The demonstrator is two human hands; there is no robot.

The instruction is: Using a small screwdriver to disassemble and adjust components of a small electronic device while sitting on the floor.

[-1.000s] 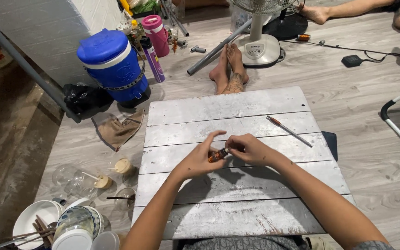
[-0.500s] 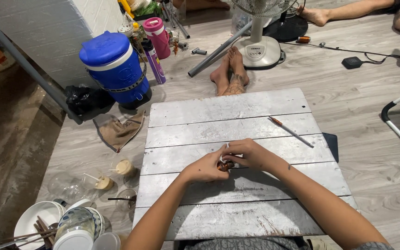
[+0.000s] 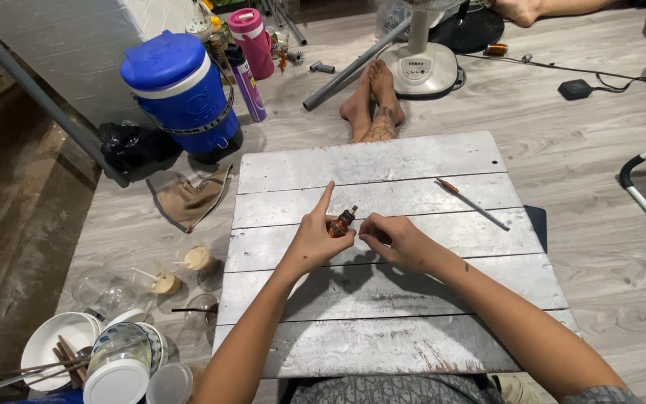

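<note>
Far left: stacked bowls [image 3: 61, 348] and lidded cups [image 3: 117, 378] on floor, near lower-left corner of board. Upper left: blue water cooler [image 3: 177, 90] and crumpled cloth [image 3: 188, 198], just beside board's left edge. White plank board [image 3: 383, 299] across lap; near half bare apart from forearms, far strip bare up to far edge, beyond which bare feet [image 3: 371, 105] rest.

Left hand [image 3: 312, 239] at centre of board, index finger raised and pointing away, thumb and remaining fingers clamped on small motor rotor [image 3: 340, 223]. Rotor: short, copper-orange windings, dark narrower tip angled up and to right, held just above board. Right hand [image 3: 394, 239] just beside rotor, fingertips pinched together; contact with rotor not discernible.

Right: thin screwdriver [image 3: 472, 203] lying diagonally, well apart from hands, near board's right edge.
</note>
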